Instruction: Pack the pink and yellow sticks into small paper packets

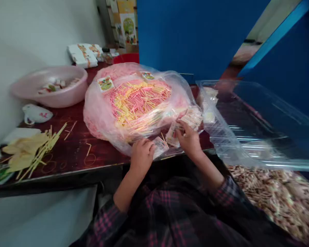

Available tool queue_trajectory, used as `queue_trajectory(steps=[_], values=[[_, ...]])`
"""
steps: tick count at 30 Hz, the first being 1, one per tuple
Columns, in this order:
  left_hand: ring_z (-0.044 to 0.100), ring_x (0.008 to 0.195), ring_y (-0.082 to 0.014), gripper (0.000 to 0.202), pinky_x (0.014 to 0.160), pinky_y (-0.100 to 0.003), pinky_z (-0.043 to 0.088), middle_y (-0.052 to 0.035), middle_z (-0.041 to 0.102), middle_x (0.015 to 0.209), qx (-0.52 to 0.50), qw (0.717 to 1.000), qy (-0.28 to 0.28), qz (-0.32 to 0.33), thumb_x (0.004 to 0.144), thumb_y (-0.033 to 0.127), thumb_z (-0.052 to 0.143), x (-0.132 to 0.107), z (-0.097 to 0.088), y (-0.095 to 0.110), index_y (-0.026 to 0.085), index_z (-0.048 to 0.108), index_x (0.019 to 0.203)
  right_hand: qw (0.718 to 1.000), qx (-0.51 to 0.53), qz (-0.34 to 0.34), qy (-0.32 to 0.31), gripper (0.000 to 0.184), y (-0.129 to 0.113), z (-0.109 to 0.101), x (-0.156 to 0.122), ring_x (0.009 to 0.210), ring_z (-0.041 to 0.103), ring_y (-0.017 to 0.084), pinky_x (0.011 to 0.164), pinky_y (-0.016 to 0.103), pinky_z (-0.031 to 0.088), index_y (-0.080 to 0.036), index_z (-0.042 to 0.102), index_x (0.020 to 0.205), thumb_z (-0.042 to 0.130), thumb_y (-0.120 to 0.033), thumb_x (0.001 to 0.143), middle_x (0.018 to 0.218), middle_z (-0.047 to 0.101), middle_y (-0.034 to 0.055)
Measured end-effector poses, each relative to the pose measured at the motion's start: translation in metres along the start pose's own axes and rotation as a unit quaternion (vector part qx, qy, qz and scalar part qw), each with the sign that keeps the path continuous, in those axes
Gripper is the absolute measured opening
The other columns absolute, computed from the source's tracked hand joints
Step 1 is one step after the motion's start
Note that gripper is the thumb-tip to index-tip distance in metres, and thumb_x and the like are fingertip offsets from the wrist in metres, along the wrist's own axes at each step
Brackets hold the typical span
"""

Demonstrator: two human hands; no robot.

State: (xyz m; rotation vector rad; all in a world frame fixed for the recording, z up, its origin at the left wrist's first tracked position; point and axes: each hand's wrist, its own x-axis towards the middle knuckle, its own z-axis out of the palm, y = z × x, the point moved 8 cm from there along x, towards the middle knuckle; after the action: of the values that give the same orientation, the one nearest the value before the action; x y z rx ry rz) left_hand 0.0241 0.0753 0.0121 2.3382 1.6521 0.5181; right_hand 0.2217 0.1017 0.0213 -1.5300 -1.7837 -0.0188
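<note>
A large clear plastic bag [98, 116] lies opened on the table, full of thin pink and yellow sticks [141, 99]. At its near edge, my left hand [142, 154] has its fingers curled, with the thumb against a small printed packet [160, 146]. To the right, my right hand [189, 139] pinches another small printed packet [173, 135] between thumb and fingers. Just beyond this hand lies a pile of striped packets [192, 117]. Two more printed packets, a left one [106, 85] and a right one [148, 77], rest on the sticks.
A pink basin [67, 97] with small packets and a white mug [37, 114] stand left. Loose yellow sticks [47, 145] lie near the table's front-left edge. A clear plastic bin [252, 154] adjoins the table on the right, by a heap of sticks [275, 192] below.
</note>
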Motion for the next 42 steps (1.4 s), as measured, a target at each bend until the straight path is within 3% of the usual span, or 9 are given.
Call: queue_trajectory(steps=[7,13,17,21,26,30,33,37,42], values=[[0.064,0.106,-0.0305,0.016,0.093,-0.042,0.048,-0.0134,0.071,0.106,0.072,0.995,-0.058,-0.047,0.093,0.024,0.064,0.013,0.017,0.001,0.015,0.075,0.100,0.994,-0.107,0.018,0.028,0.035,-0.009,-0.003,-0.013,0.129,0.056,0.033,0.110,0.053,0.040,-0.018,0.070,0.124,0.058,-0.021,0.091,0.135,0.067,0.0141],[0.065,0.101,-0.0306,0.012,0.086,-0.041,0.048,-0.0143,0.072,0.101,0.069,0.995,-0.039,-0.055,0.093,0.017,0.061,0.023,0.023,-0.007,0.014,0.074,0.094,0.994,-0.101,-0.036,-0.011,0.032,-0.021,0.006,-0.019,0.145,0.042,0.030,0.122,0.059,0.019,-0.025,0.072,0.121,0.054,-0.022,0.095,0.145,0.062,0.0064],[0.065,0.087,-0.0250,0.017,0.079,-0.037,0.047,-0.0078,0.070,0.084,0.009,0.998,0.063,-0.011,0.091,0.014,0.060,0.018,0.016,-0.015,0.018,0.070,0.078,0.992,-0.088,-0.046,-0.071,0.025,-0.025,0.020,-0.023,0.145,0.043,0.033,0.122,0.062,0.014,-0.024,0.077,0.110,0.056,-0.028,0.096,0.143,0.065,0.0077],[0.062,0.084,-0.0226,0.020,0.080,-0.037,0.047,-0.0052,0.068,0.082,-0.034,0.977,0.195,0.072,0.096,0.021,0.058,-0.001,-0.012,-0.010,0.020,0.070,0.081,0.999,-0.027,-0.024,-0.028,0.031,-0.035,-0.001,-0.017,0.141,0.048,0.033,0.122,0.061,0.015,-0.022,0.078,0.109,0.051,-0.036,0.100,0.136,0.068,0.0096],[0.064,0.093,-0.0216,0.018,0.088,-0.038,0.046,-0.0057,0.071,0.096,-0.052,0.942,0.286,0.166,0.098,0.019,0.055,-0.020,-0.042,0.016,0.021,0.071,0.092,0.961,0.226,0.075,-0.142,0.047,-0.055,-0.008,-0.004,0.078,0.065,0.020,0.080,0.035,0.049,-0.018,0.075,0.079,0.052,-0.055,0.097,0.078,0.072,0.0058],[0.061,0.116,-0.0262,0.011,0.101,-0.043,0.047,-0.0109,0.066,0.124,-0.173,0.937,0.284,0.111,0.094,0.024,0.061,-0.015,-0.051,0.012,0.021,0.069,0.103,0.874,0.406,0.182,-0.193,0.039,-0.062,0.005,-0.004,0.064,0.052,0.013,0.065,0.027,0.042,-0.018,0.073,0.075,0.069,-0.056,0.084,0.065,0.061,-0.0013],[0.066,0.104,-0.0241,0.039,0.086,-0.039,0.055,-0.0117,0.065,0.124,-0.384,0.899,0.210,-0.016,0.086,0.029,0.070,-0.005,-0.044,-0.013,0.021,0.060,0.124,0.839,0.469,0.206,-0.181,0.036,-0.064,0.010,-0.004,0.066,0.051,0.013,0.067,0.027,0.042,-0.019,0.075,0.077,0.073,-0.055,0.080,0.068,0.062,-0.0011],[0.064,0.073,-0.0153,0.038,0.069,-0.028,0.052,0.0006,0.065,0.084,-0.562,0.815,0.078,-0.119,0.082,0.028,0.069,0.001,-0.032,-0.022,0.021,0.060,0.118,0.817,0.497,0.219,-0.195,0.038,-0.069,0.015,-0.001,0.067,0.051,0.013,0.066,0.027,0.043,-0.021,0.076,0.090,0.081,-0.053,0.072,0.074,0.064,-0.0012],[0.056,0.064,-0.0115,0.024,0.063,-0.024,0.045,0.0040,0.062,0.073,-0.561,0.811,0.100,-0.134,0.080,0.028,0.069,0.001,-0.040,-0.027,0.020,0.066,0.103,0.842,0.450,0.210,-0.210,0.046,-0.075,0.022,0.006,0.057,0.039,0.010,0.056,0.025,0.036,-0.019,0.063,0.067,0.077,-0.062,0.070,0.059,0.048,-0.0040]])
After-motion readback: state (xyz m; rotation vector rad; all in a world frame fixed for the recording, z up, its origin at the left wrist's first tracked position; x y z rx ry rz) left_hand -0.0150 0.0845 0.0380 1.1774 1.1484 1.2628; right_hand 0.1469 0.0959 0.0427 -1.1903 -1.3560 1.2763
